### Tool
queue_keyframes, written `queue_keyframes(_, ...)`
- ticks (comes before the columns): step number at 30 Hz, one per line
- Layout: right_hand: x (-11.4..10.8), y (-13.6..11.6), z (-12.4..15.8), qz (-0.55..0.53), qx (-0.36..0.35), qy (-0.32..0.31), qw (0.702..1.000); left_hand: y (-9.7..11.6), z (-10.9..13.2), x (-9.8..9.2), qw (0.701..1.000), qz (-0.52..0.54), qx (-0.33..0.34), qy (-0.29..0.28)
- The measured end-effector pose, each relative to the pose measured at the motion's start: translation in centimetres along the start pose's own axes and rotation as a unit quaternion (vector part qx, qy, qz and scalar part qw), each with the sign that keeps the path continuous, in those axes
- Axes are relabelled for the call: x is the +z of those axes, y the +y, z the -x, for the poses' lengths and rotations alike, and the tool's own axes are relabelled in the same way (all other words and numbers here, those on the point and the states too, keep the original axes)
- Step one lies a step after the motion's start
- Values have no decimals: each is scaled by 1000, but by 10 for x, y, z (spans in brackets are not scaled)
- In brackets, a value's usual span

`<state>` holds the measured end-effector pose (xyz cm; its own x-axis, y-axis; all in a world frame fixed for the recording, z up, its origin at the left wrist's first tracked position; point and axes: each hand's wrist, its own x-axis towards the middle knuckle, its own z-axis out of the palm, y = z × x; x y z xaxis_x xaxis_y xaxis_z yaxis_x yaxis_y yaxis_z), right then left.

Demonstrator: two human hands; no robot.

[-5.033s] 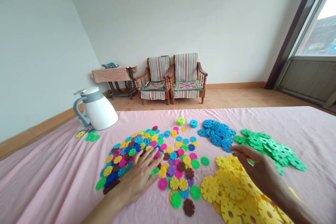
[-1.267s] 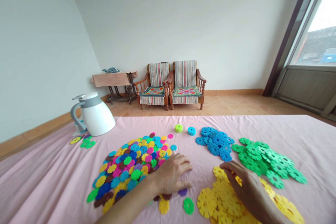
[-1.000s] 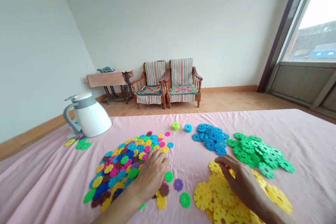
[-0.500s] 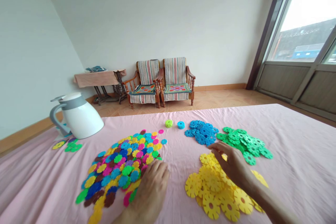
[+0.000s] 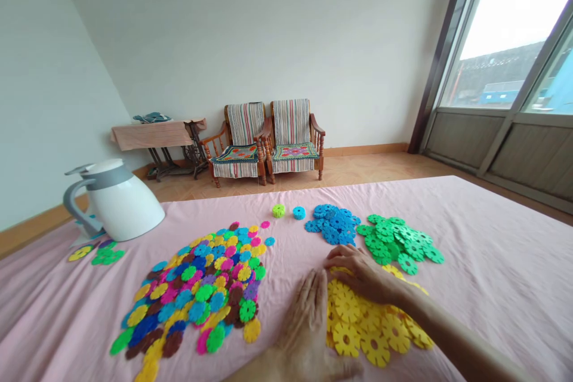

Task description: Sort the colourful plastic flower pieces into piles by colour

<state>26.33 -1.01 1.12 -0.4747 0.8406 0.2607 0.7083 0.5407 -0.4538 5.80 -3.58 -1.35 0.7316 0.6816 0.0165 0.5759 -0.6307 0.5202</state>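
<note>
My left hand (image 5: pixel 307 316) lies along the left edge of a pile of large yellow slotted discs (image 5: pixel 358 316), its fingers stretched out and pointing away from me. Over the far end of that pile rests my right hand (image 5: pixel 360 271), fingers extended to the left and covering some of the discs. Its fingertips come close to those of the left hand. Just beyond the right hand are a pile of blue slotted discs (image 5: pixel 335 224) and, to its right, a pile of green ones (image 5: pixel 398 237). A broad spread of small mixed-colour discs (image 5: pixel 197 286) lies left of my left hand.
A white jug with a grey handle (image 5: pixel 125 203) stands at the table's left, with a few loose discs (image 5: pixel 107 255) before it. Small lime (image 5: pixel 278 210) and blue (image 5: pixel 299 213) disc stacks sit near the far edge of the pink cloth (image 5: pixel 492 239). Two chairs (image 5: pixel 293 137) stand beyond.
My left hand has moved right, from the mixed discs to the yellow pile's left edge. My right hand has lowered onto the yellow pile's far end. The view has turned slightly right.
</note>
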Motion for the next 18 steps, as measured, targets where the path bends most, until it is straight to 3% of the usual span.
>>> queue_keyframes(4,-2,1,9,-21,0,5,1000,11,-8,5,999,3,13,32)
queue_keyframes(9,-4,7,21,-46,21,16,999,21,-19,25,999,18,18,34)
queue_keyframes(13,-13,6,30,-40,46,5,998,29,-27,41,999,29,6,22)
queue_keyframes(18,-27,7,40,-26,91,-17,995,44,-39,53,997,55,28,45)
